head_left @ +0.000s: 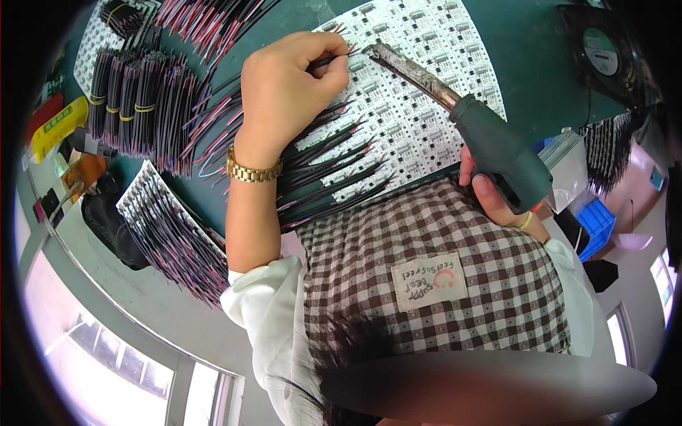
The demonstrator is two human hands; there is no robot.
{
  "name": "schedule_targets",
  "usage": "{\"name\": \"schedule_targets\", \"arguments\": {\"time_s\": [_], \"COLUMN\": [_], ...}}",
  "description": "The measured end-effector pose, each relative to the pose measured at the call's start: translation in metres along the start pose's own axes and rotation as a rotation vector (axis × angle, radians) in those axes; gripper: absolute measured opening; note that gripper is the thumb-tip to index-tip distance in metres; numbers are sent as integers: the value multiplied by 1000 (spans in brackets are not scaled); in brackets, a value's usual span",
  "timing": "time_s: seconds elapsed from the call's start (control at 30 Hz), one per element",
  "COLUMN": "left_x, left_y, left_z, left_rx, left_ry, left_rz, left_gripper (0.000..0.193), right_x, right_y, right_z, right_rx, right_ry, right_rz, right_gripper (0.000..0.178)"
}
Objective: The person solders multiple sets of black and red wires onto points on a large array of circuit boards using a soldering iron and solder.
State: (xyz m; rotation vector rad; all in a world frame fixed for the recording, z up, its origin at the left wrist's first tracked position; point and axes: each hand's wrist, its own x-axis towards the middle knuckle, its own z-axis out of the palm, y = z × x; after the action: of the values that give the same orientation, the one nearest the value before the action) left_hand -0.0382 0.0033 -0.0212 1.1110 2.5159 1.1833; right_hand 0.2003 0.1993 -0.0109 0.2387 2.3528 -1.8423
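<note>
My left hand (288, 89), with a gold watch (253, 169) on its wrist, pinches a thin black cable (325, 62). The cable's bare end lies at the left part of a white circuit board panel (462, 71) with rows of small parts. My right hand (497, 200) is closed round the dark green handle of a soldering gun (501, 145). The gun's crusted grey tip points up and left, close to the cable end; whether they touch I cannot tell. Several black cables (330, 170) lie with their ends on the panel's lower left edge.
Black cable bundles with yellow bands (128, 106) lie left on the green table (540, 78). Loose red and black wires (206, 25) lie behind. A wired panel (174, 238) sits at the lower left. A dark round-faced device (604, 53) and a blue crate (595, 227) are at right.
</note>
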Motion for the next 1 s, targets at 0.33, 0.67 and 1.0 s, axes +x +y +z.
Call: {"name": "schedule_targets", "arguments": {"time_s": [0.33, 0.67, 1.0], "left_x": [0, -8, 67], "left_y": [2, 9, 50], "left_z": [-2, -6, -42], "left_rx": [-1, 129, 611], "left_ry": [-4, 5, -147], "left_rz": [24, 96, -154], "left_gripper": [8, 13, 26], "right_x": [0, 9, 13], "right_y": [-2, -14, -19], "right_z": [3, 2, 11], "right_rx": [202, 516, 516], "right_ry": [94, 156, 295], "right_rz": [2, -31, 48], "right_gripper": [20, 51, 61]}}
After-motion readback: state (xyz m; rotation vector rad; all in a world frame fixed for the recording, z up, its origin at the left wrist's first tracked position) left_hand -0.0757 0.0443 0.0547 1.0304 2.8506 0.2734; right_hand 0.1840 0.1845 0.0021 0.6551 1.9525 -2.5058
